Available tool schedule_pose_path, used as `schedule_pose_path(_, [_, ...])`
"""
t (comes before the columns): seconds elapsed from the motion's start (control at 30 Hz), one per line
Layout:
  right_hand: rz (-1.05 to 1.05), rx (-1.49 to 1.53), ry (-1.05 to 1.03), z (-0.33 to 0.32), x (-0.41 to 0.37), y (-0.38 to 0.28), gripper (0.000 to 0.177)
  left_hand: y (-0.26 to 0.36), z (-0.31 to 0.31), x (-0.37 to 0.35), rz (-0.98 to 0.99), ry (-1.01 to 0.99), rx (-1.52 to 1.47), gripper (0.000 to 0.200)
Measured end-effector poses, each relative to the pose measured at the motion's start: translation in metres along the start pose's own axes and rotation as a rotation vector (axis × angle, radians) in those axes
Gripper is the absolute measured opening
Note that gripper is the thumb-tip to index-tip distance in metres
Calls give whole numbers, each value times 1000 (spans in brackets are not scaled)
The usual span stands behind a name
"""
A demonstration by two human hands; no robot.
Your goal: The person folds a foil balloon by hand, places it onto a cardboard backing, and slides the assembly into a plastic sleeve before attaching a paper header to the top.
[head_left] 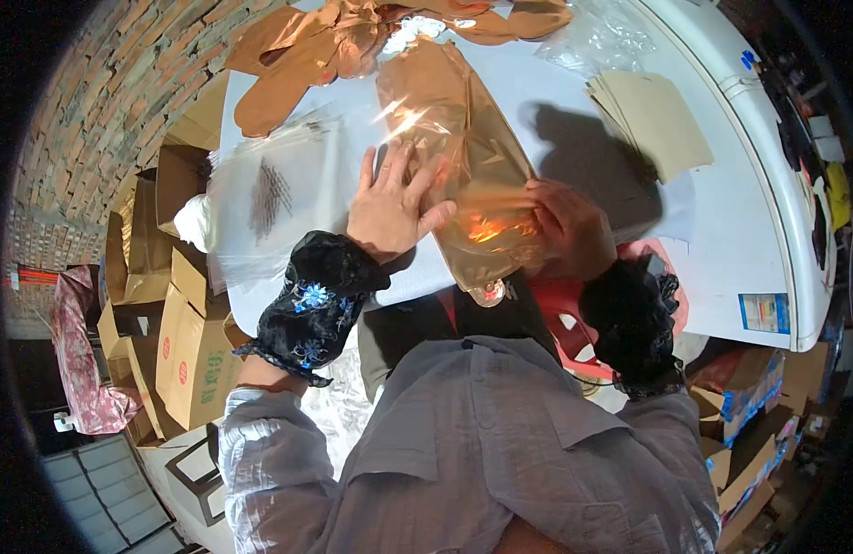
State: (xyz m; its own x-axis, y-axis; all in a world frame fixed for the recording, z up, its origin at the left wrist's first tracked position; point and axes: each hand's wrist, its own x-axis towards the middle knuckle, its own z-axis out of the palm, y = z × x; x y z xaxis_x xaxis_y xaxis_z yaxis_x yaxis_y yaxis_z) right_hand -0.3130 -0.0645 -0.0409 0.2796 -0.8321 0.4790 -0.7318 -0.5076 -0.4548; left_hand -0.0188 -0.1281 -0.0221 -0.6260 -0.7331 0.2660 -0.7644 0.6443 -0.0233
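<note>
A tan stocking-like garment inside a clear plastic bag [463, 157] lies on the white table [722, 231] in front of me. My left hand [394, 203] rests flat with fingers spread on the left side of the bag. My right hand [570, 226] is curled around the bag's near right end, gripping it. Black lace cuffs with a blue flower pattern cover both my wrists.
A stack of clear plastic bags [279, 198] lies left of my hands. Loose tan garments [353, 42] are piled at the far edge. Beige cardboard inserts [653, 115] sit at the right. Cardboard boxes [182, 346] stand beside the table on the left, near a brick wall.
</note>
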Motion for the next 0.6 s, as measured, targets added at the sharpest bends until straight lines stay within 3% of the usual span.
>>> schedule_pose_path(0.17, [603,292,206,-5,3,-10,28,1,0,5,67,44,-116,70])
schedule_pose_path(0.27, [591,520,333,7,-5,12,26,7,-2,6,54,7,-134,70])
schedule_pose_path(0.6, [582,651,356,8,-6,16,17,17,6,13,23,19,-50,69])
